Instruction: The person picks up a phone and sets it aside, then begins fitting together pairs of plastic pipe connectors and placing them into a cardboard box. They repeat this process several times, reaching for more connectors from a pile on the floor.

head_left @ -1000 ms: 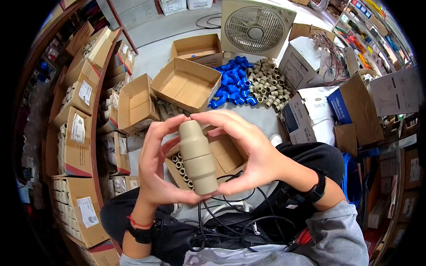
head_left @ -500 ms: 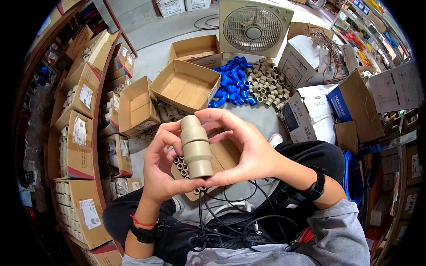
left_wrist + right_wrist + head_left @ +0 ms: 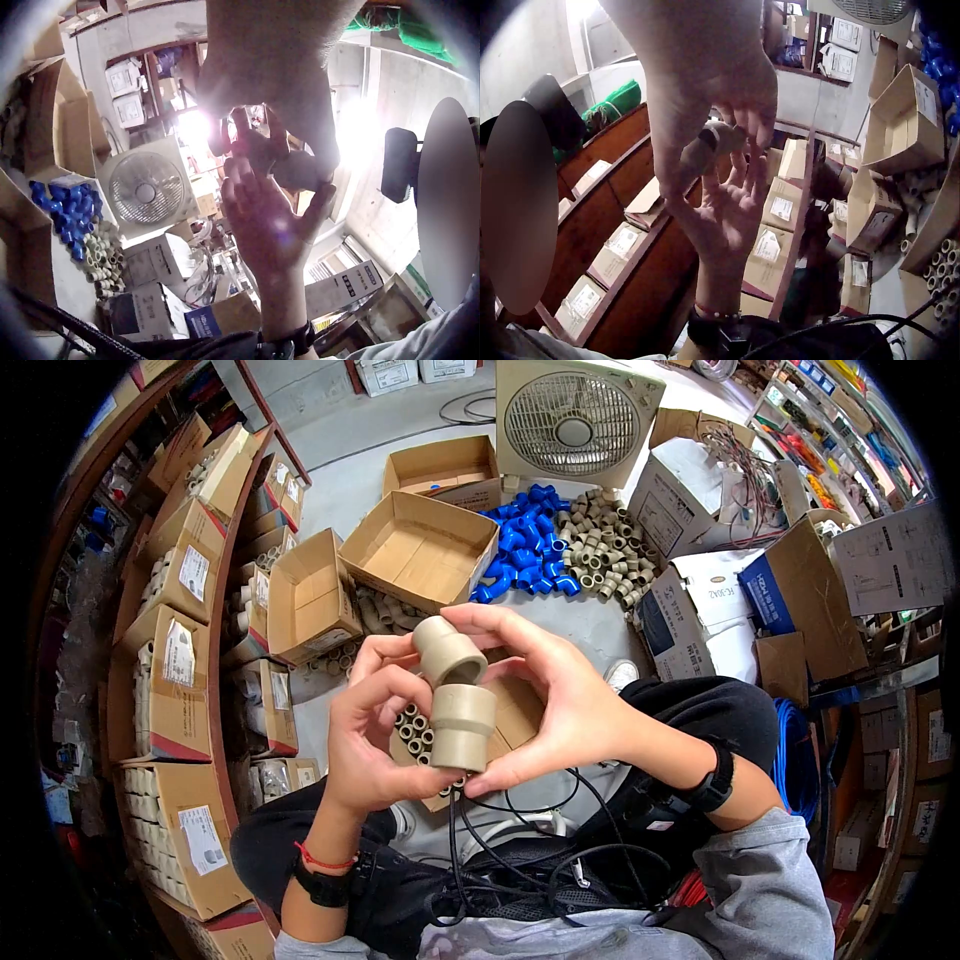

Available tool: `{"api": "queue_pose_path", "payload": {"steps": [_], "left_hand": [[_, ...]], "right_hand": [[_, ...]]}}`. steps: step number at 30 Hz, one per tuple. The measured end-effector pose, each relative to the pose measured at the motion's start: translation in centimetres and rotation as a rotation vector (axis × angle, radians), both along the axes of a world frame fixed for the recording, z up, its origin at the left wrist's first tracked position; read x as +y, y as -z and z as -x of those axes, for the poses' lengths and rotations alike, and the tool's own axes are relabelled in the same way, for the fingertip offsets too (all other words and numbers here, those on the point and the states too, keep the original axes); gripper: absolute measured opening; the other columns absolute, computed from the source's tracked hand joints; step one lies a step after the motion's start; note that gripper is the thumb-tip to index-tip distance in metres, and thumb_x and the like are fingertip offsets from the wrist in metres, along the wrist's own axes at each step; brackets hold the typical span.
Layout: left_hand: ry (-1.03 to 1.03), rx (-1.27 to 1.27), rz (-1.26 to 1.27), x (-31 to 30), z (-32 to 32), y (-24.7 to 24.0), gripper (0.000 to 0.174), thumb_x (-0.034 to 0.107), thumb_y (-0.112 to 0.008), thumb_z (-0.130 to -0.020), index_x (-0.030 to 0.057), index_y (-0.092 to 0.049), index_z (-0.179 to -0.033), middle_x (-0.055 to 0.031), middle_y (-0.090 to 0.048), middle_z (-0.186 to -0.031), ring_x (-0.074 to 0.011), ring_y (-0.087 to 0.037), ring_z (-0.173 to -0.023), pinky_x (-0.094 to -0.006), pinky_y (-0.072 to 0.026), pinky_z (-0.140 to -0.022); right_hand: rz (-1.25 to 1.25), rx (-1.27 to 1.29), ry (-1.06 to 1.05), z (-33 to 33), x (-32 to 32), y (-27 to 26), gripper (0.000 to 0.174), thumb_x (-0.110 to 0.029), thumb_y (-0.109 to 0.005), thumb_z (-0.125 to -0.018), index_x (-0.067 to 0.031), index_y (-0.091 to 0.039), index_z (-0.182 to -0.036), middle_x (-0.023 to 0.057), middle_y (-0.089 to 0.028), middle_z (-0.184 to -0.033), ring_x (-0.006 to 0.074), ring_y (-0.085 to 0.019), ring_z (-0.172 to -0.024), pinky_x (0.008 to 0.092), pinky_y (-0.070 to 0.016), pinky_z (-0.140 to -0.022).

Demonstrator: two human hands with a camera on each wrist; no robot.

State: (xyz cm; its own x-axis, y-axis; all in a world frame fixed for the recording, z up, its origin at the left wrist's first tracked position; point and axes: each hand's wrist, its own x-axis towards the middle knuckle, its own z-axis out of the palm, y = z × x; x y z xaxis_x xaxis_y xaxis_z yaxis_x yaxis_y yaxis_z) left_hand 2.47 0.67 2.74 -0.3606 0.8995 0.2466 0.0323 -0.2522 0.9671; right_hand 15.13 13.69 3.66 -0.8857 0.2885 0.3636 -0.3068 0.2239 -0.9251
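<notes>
Two beige plastic pipe reducers are held end to end between both hands, in front of the lap. The upper reducer (image 3: pixel 443 648) tilts away from the lower reducer (image 3: pixel 463 722), so its open socket shows above the lower one's top. My left hand (image 3: pixel 362 755) holds them from the left, fingers curled at the upper piece and thumb under the lower one. From the right, my right hand (image 3: pixel 565 705) grips with its index finger at the top of the upper reducer and its thumb at the lower one's base. Both wrist views show the hands facing each other around the fittings.
Below the hands lies a cardboard box (image 3: pixel 517 710) with rows of small beige fittings (image 3: pixel 413 732). Beyond are blue elbows (image 3: pixel 525 550), loose beige fittings (image 3: pixel 605 550), an open carton (image 3: pixel 420 550) and a box fan (image 3: pixel 575 430). Shelves with boxed fittings (image 3: pixel 180 660) line the left; black cables (image 3: pixel 600 850) cross the lap.
The two reducers were lined up straight, end against end; now they bend apart at the joint, showing the upper one's open socket. Both hands keep their hold, drawn slightly closer to the body than at first.
</notes>
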Motion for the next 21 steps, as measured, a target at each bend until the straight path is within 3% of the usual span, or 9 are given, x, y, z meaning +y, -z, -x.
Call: {"api": "queue_pose_path", "payload": {"steps": [7, 13, 16, 20, 21], "left_hand": [[-0.002, 0.01, -0.052, 0.0, 0.4, 0.2, 0.041, 0.017, -0.08, -0.044, 0.0069, -0.051, -0.07, -0.0108, -0.039, -0.108, -0.0212, -0.041, -0.104, -0.0347, -0.035, -0.087], [0.017, 0.148, -0.028, 0.0, 0.3, 0.4, 0.025, 0.009, -0.073, -0.058, 0.0051, -0.05, -0.068, -0.0067, -0.049, -0.092, -0.0211, -0.046, -0.099, -0.0338, -0.0362, -0.086], [-0.041, -0.013, -0.048, 0.1, 0.1, 0.0, 0.019, 0.004, -0.067, -0.064, 0.0034, -0.049, -0.067, -0.0047, -0.05, -0.083, -0.0214, -0.049, -0.096, -0.033, -0.0381, -0.084], [-0.029, -0.205, 0.128, 0.2, -0.3, 0.1, 0.025, 0.002, -0.066, -0.066, 0.004, -0.047, -0.083, -0.0044, -0.048, -0.093, -0.0169, -0.049, -0.096, -0.0281, -0.0429, -0.079], [-0.008, -0.161, 0.142, 0.3, -0.3, 0.3, 0.034, 0.004, -0.065, -0.068, 0.0039, -0.044, -0.094, -0.0049, -0.046, -0.098, -0.0151, -0.048, -0.095, -0.027, -0.0438, -0.079]], "right_hand": [[0.027, -0.026, -0.019, 0.1, 0.3, 0.4, 0.085, -0.027, -0.079, -0.048, 0.0004, -0.036, -0.116, 0.0141, -0.048, -0.107, 0.0213, -0.049, -0.097, 0.0314, -0.0445, -0.077], [0.03, -0.056, -0.003, -0.2, -0.2, -0.1, 0.076, -0.024, -0.077, -0.051, -0.0008, -0.038, -0.113, 0.0126, -0.049, -0.103, 0.0196, -0.049, -0.095, 0.0308, -0.0415, -0.079], [0.05, -0.062, 0.037, 0.0, -0.1, 0.3, 0.064, -0.022, -0.073, -0.054, -0.001, -0.043, -0.106, 0.0106, -0.05, -0.098, 0.0179, -0.05, -0.091, 0.0289, -0.0407, -0.078], [0.194, -0.164, 0.098, 0.1, -0.4, 0.9, 0.064, -0.022, -0.075, -0.052, -0.0018, -0.045, -0.105, 0.0082, -0.05, -0.093, 0.0167, -0.051, -0.087, 0.0275, -0.0409, -0.076], [0.147, -0.222, 0.022, -0.2, -0.1, 0.5, 0.067, -0.01, -0.075, -0.059, -0.0039, -0.038, -0.114, 0.0043, -0.045, -0.102, 0.0127, -0.045, -0.097, 0.0261, -0.0392, -0.082]]}}
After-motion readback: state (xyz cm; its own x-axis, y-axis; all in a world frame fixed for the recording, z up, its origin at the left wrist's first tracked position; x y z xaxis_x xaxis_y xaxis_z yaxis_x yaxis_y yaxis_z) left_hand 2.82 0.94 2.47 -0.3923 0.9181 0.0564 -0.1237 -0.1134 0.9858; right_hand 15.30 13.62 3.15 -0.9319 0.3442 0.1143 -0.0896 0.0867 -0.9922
